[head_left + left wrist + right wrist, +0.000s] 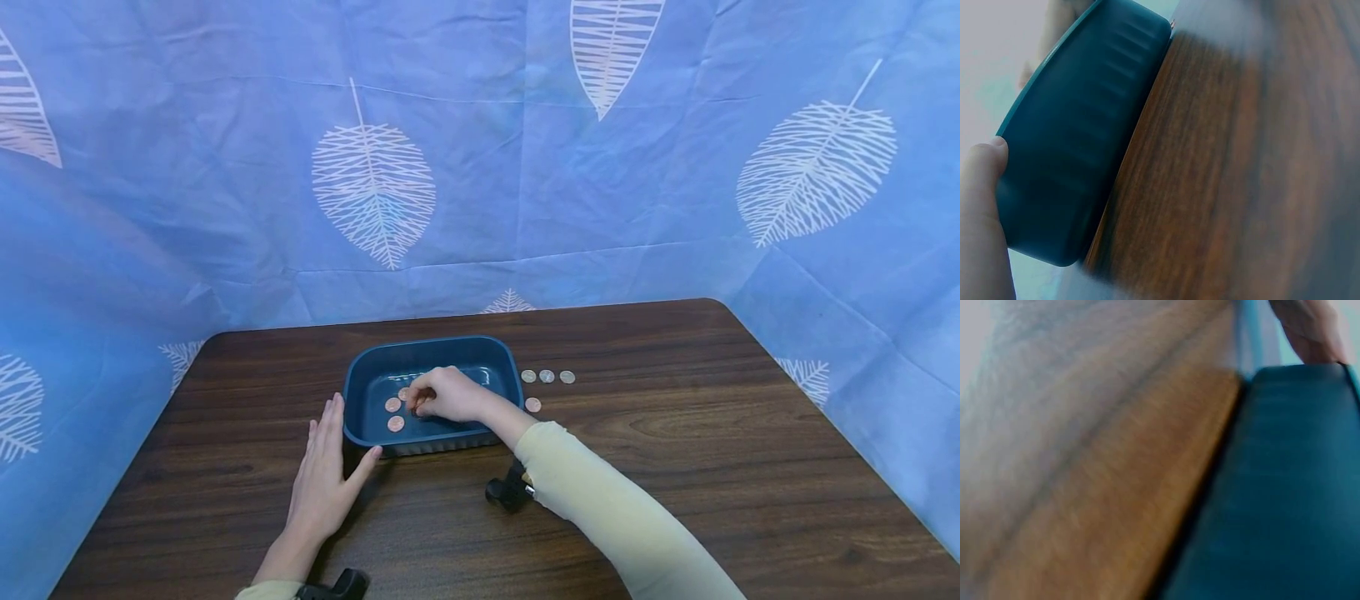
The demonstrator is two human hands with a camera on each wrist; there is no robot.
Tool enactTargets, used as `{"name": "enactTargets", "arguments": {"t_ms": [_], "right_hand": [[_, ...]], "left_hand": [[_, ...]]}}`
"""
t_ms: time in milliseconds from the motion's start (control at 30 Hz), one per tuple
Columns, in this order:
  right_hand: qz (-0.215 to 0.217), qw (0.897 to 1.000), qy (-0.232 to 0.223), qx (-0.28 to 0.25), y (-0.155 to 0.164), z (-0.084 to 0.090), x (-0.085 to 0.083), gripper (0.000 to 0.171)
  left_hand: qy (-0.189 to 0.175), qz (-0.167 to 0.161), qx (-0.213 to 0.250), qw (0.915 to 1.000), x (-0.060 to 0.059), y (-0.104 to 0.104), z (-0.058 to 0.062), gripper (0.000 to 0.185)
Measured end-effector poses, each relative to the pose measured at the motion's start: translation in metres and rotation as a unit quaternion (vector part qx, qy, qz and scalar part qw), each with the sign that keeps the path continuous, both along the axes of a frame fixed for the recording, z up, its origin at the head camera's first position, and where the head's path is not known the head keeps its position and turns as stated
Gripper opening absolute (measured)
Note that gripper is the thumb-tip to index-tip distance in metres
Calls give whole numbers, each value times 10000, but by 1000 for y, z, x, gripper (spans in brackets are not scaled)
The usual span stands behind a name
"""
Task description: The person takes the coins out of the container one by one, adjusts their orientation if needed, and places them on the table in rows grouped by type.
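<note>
Coins are going into a blue tray. Right hand, fingers curled, reaches inside among three copper coins; whether it pinches one, I cannot tell. Left hand lies flat, thumb touching the tray's near-left corner. Four coins wait just right of the tray, probably next.

The right hand curls over the tray floor, hiding whatever its fingertips pinch; the coins near the surface's far edge are too small to identify, and the right wrist view is blurred
</note>
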State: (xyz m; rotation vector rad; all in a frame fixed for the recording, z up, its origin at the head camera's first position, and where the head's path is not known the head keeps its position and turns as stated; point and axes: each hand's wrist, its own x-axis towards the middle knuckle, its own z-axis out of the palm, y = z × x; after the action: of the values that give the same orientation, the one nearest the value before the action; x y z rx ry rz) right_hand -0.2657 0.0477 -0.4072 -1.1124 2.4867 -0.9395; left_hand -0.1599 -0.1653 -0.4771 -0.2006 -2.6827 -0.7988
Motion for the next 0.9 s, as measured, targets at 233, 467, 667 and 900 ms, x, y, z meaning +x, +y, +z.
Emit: {"name": "enactTargets", "arguments": {"t_ms": [233, 467, 667, 900], "right_hand": [[-67, 9996, 82, -247, 22, 15, -3, 13], [-180, 9991, 151, -361, 48, 22, -6, 14], [-539, 9971, 148, -515, 79, 32, -5, 13], [-1292, 9893, -26, -674, 114, 42, -7, 13]], "left_hand": [[-10, 40, 19, 10000, -1, 0, 0, 88], [39, 8, 53, 10000, 0, 0, -1, 88], [-14, -6, 65, 10000, 0, 0, 0, 88], [-63, -27, 76, 9999, 0, -1, 2, 88]]}}
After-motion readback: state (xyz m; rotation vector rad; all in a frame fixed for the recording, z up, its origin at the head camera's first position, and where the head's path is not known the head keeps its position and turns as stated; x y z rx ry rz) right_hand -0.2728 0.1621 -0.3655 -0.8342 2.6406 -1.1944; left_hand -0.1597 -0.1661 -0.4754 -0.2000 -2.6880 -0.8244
